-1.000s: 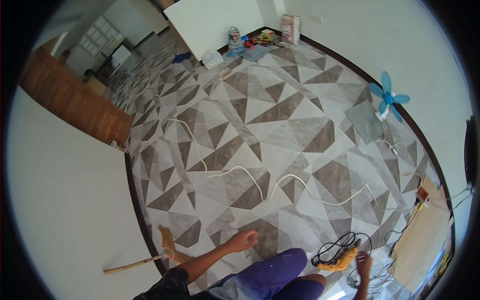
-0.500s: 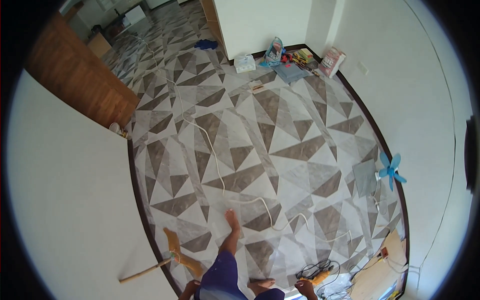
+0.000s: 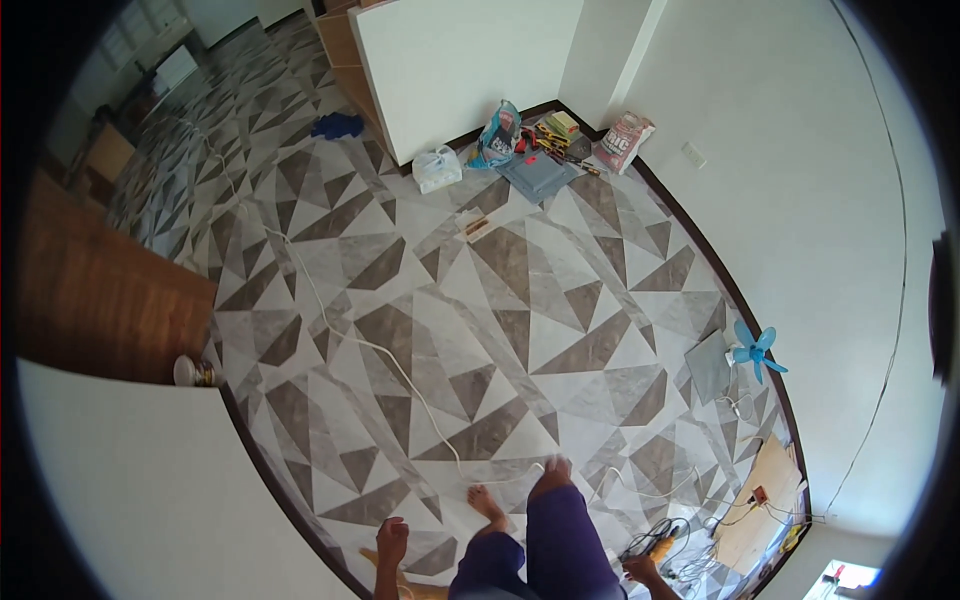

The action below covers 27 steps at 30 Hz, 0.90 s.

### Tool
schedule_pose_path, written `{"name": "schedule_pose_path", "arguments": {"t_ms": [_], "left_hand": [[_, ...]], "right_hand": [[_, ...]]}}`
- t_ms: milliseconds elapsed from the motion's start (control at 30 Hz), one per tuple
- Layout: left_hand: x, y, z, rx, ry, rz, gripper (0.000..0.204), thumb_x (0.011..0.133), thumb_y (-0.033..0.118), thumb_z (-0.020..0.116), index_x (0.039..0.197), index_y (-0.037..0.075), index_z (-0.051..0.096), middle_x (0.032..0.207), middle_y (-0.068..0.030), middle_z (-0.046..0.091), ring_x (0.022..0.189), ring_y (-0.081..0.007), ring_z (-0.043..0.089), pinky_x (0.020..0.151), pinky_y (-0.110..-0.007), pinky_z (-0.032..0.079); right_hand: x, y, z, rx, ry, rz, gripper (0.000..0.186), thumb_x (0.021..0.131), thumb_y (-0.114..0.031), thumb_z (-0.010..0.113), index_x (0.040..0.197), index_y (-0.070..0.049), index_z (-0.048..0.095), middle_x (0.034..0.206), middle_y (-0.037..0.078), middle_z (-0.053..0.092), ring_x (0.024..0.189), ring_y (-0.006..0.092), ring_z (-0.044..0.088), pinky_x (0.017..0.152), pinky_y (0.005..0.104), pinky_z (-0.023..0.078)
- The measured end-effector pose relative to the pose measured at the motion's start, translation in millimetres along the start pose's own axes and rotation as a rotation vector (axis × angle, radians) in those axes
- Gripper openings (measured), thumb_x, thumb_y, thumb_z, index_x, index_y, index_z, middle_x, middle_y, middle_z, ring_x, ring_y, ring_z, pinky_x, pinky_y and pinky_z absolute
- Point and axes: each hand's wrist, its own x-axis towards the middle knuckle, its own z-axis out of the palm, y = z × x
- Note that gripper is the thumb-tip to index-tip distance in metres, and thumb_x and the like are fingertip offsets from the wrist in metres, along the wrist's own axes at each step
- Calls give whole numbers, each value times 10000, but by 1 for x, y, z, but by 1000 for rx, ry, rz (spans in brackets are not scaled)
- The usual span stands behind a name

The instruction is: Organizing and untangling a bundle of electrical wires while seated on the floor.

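My left hand [image 3: 393, 540] hangs at the lower left, over the tiled floor, with fingers loosely curled and nothing visible in them. Below it part of a tan, flat piece [image 3: 425, 591] shows on the floor, mostly hidden by my arm and leg. My right hand [image 3: 641, 570] is at the lower right, its fingers too small and blurred to read. Closest to that hand lies a yellow power tool [image 3: 661, 548] with a coiled black cord, on the floor beyond it. Between my hands, my bare feet and purple shorts show; one foot is blurred.
A white cable [image 3: 375, 347] winds across the patterned floor. At right are a blue fan [image 3: 755, 350], a grey panel [image 3: 709, 368] and a wooden board [image 3: 757, 508] with a socket box. Bags and tools [image 3: 545, 140] lie by the far wall. A brown door [image 3: 110, 290] stands left.
I have stepped forward, with the other leg now in front. My left hand has come up into fuller view. The tan piece and its stick have mostly slipped out of sight.
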Motion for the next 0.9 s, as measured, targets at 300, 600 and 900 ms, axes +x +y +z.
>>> {"name": "schedule_pose_path", "arguments": {"t_ms": [300, 600, 900], "left_hand": [[179, 190, 5, -33, -170, 86, 232, 893, 174, 624, 1074, 29, 635, 924, -118, 696, 832, -209, 682, 752, -322, 543], [386, 407, 53, -12, -208, 114, 277, 923, 208, 628, 1119, 13, 611, 989, -110, 680, 922, -184, 662, 816, -317, 524], [609, 583, 146, -108, -461, 230, 278, 947, 192, 599, 1159, 12, 589, 1092, -114, 660, 1012, -200, 640, 894, -313, 488]], "right_hand": [[150, -187, -13, -661, -204, -277, 198, 814, -271, 632, 800, -83, 692, 808, 103, 709, 650, 201, 690, 598, 382, 550], [138, -784, -46, 630, -96, -562, 289, 915, -177, 619, 1094, 49, 635, 887, 133, 688, 816, 159, 665, 701, 295, 524], [195, -843, -77, -157, -9, -650, 314, 854, -205, 683, 1119, -38, 664, 932, 144, 706, 820, 258, 695, 764, 331, 552]]}}
